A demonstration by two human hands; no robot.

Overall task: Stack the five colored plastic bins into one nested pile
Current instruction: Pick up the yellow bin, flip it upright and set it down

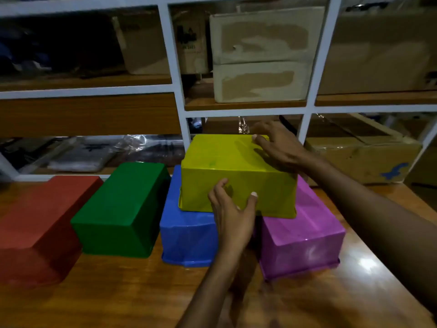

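Item: five plastic bins, all mouth-down on a wooden table (132,294) before a white-framed shelf rack (176,91) holding cardboard boxes (260,55). In a row from left lay the red bin (40,223), the green bin (120,209), the blue bin (189,237) and the purple bin (302,233); the last two stood close side by side. The yellow bin (234,171) was held above them, straddling the gap between blue and purple, its rim just over their upturned bases; whether it rested on them or hung clear could not be told. The left hand (233,216) was at the near long wall, thumb pressed to the plastic and fingers spread wide, some curled toward the lower rim. The right hand (279,147) lay over the far right corner of the upturned base, fingers open and draped, thumb on top. Handling, as judged: thin moulded plastic, empty and light, fairly stiff at the rim and corners but likely to flex mid-wall; the glossy faces looked slippery. The best hold appeared to be at the rim lip or at opposite corners, both hands squeezing inward. Walls tapered, so each should drop over the next if squared up first; a skewed bin could jam. Nesting had not yet begun; four bins stood single.
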